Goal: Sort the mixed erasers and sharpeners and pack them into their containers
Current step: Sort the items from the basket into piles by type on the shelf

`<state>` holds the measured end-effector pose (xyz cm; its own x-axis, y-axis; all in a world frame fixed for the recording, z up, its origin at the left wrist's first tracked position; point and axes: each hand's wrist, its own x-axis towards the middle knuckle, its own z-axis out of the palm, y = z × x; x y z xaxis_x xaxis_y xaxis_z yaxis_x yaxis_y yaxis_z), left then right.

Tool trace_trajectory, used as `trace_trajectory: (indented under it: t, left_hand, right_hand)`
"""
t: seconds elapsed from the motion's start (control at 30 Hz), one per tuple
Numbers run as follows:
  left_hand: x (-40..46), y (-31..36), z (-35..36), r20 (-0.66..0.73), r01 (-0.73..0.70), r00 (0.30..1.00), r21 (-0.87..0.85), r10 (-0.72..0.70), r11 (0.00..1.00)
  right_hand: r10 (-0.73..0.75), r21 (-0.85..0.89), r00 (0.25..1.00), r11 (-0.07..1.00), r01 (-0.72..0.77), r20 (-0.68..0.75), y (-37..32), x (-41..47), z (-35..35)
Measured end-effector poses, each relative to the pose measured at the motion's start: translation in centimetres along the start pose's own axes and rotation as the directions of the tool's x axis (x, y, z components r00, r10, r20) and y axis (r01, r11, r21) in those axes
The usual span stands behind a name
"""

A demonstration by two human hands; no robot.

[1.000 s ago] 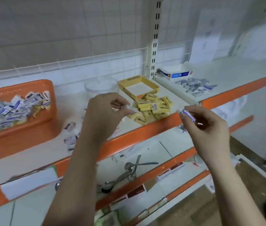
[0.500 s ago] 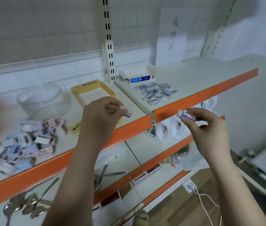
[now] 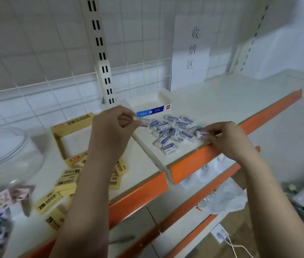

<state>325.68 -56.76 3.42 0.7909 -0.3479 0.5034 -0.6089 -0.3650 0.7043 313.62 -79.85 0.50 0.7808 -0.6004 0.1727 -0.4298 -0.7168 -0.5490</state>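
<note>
Hands: left hand (image 3: pixel 113 125), right hand (image 3: pixel 225 138) each pinch eraser | yellow erasers (image 3: pixel 67 181) below left

A white paper sheet (image 3: pixel 190 51) hanging on the wire-grid back wall is showing three hand-drawn characters, 收纳区, running top to bottom. The yellow rectangular cardboard tray (image 3: pixel 73 123) is carrying "2B" on its rim, and the loose yellow block erasers (image 3: pixel 66 181) are showing "2B" too. Barcodes on the small white-and-blue wrapped erasers (image 3: pixel 171 132) are blurring past reading.
</note>
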Motion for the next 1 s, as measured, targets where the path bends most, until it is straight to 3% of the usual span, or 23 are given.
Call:
trace_trajectory:
  t: [0.3,0.47,0.7,1.0]
  left_hand:
    - [1.9,-0.3,3.4,0.002,0.087,0.996,0.035,-0.087,0.996]
    - [4.4,-0.1,6.9,0.051,0.134,0.990,0.000,-0.133,0.991]
    - [5.5,-0.6,10.7,0.183,0.233,0.955,0.021,-0.232,0.972]
    - [2.3,1.7,7.8,0.142,0.242,0.957,0.091,-0.253,0.966]
  right_hand:
    - [-0.051,-0.069,0.964,0.995,0.071,0.260,1.3,2.2,-1.3]
    - [-0.136,-0.042,0.981,0.989,0.143,0.138,1.3,2.2,-2.6]
    - [-0.230,0.061,0.966,0.973,0.224,0.118,1.6,0.7,-3.0]
    - [-0.317,0.120,0.940,0.946,0.302,0.129,1.4,-0.8,-3.5]
